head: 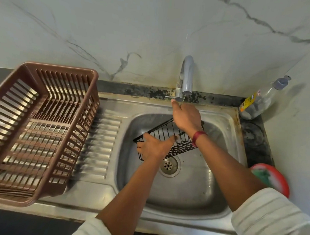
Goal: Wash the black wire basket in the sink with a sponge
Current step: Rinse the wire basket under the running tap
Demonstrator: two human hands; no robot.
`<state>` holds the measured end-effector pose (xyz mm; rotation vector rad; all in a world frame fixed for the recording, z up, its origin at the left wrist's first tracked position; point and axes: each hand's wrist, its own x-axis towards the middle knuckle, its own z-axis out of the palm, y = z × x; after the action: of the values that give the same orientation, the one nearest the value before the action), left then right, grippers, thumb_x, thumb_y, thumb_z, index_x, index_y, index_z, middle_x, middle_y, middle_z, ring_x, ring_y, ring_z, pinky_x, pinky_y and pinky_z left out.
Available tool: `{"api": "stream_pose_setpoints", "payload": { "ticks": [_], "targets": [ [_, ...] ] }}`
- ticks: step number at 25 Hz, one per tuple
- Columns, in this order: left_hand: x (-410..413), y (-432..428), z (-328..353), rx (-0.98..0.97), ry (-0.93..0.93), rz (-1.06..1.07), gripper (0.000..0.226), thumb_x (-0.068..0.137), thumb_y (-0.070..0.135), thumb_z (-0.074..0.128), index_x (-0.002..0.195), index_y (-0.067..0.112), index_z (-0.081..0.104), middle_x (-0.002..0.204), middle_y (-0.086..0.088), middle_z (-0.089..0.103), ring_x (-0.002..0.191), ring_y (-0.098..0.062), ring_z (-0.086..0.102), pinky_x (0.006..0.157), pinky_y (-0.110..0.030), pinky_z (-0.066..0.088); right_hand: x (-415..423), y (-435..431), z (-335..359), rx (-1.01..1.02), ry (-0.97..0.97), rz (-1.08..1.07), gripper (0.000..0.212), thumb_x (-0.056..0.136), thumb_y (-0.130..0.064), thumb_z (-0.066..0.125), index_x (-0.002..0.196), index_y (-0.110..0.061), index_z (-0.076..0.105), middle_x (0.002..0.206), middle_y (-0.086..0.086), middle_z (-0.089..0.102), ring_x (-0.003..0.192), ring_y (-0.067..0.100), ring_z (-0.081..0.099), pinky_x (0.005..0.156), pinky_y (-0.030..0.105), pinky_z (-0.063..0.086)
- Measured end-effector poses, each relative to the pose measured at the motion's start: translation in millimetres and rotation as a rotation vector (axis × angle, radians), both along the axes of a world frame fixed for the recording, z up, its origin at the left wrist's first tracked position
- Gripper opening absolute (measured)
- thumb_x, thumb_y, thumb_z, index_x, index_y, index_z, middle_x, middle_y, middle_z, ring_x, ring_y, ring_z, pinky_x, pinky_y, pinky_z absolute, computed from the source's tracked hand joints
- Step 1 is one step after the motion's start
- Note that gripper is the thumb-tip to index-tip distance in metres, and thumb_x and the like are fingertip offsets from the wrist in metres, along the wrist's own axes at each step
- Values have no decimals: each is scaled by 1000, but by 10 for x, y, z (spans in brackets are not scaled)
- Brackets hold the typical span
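From the head view, the black wire basket (169, 138) is tilted over the bowl of the steel sink (222, 121), lifted clear of the drain (169, 165) and lying just below the tap (187, 76). The left hand (154, 147) has its grip closed around the basket's near left end, thumb laid along the upper rim and fingers wrapped under the wire, so it carries the basket's weight. The right hand (186, 117) reaches over the basket's far rim to the base of the tap; its fingers are curled at the small lever there, but whether they pinch it or only touch it cannot be told, and it has hold of nothing else. A thin thread of water seems to run from the spout onto that hand, though it is too faint to be sure.

No foam or soap shows on the wires, and neither hand has a sponge. A green scrubber sits in a red dish (273, 177) on the surface at the sink's right edge, partly hidden behind the right forearm, and a nearly empty bottle (259, 101) lies near the back right corner. The brown plastic crate (38, 129) stands on the draining board to the left with nothing in it.

Judged from this, the task is at its beginning: the basket is in place and water is being seen to, while wetting, scrubbing with the sponge and rinsing all seem to remain.
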<state>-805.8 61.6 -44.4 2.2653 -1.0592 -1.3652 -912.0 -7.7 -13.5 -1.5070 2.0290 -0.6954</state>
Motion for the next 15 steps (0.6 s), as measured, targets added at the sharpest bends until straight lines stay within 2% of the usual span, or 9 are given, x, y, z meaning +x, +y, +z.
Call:
{"api": "stream_pose_setpoints", "payload": {
  "ticks": [3,5,6,8,9,10,12,13,15],
  "targets": [
    [23,-49,2,-38,18,96,97,74,54,81,147,13,31,152,-24,31,139,-42,34,109,-55,42,57,5,-46,-37,-13,16,50,102,-33,36,55,-17,43,51,-3,40,46,16,37,55,32,38],
    [45,-119,10,26,49,87,107,67,53,76,152,14,26,153,-24,31,138,-43,38,108,-58,43,66,-38,-28,-51,-69,10,48,101,-28,37,57,-15,50,54,3,52,50,21,50,59,35,44],
    [59,-153,49,54,94,87,109,63,51,71,155,15,23,153,-23,33,136,-43,41,105,-58,45,56,-79,-6,-47,-128,26,48,102,-27,36,60,-15,56,59,2,59,53,18,54,61,33,46],
    [76,-231,98,61,286,180,101,58,40,66,151,15,35,146,-18,47,129,-39,49,101,-55,48,42,-141,98,-15,-244,155,44,105,-26,34,78,-18,69,79,-5,66,63,2,58,70,25,49],
    [82,-273,83,57,397,234,89,53,35,66,139,15,48,138,-16,55,126,-38,53,101,-55,49,27,-152,145,3,-203,273,42,106,-27,32,95,-18,72,90,-7,64,74,0,58,77,24,48],
    [96,-317,-2,61,484,280,81,45,31,69,123,15,57,133,-14,61,124,-37,56,102,-56,49,11,-154,161,12,-73,406,42,107,-31,29,112,-17,68,99,-5,61,86,2,56,83,27,46],
    [125,-383,-230,101,575,326,95,18,29,73,111,14,62,130,-16,65,121,-39,60,98,-61,51,-51,-133,128,59,214,609,48,106,-42,21,142,-23,47,126,4,55,119,16,51,103,38,39],
    [148,-381,-242,115,588,332,102,11,27,71,111,15,63,128,-17,66,119,-40,61,96,-63,51,-115,-125,74,111,270,649,52,105,-48,18,151,-29,31,146,5,44,137,23,38,114,45,27],
    [207,-335,-141,43,593,359,91,19,17,66,110,22,59,122,-16,64,115,-39,60,97,-64,50,-268,-76,-16,189,182,613,56,102,-54,14,155,-35,13,162,2,21,149,24,16,119,48,11]
  ]
}}
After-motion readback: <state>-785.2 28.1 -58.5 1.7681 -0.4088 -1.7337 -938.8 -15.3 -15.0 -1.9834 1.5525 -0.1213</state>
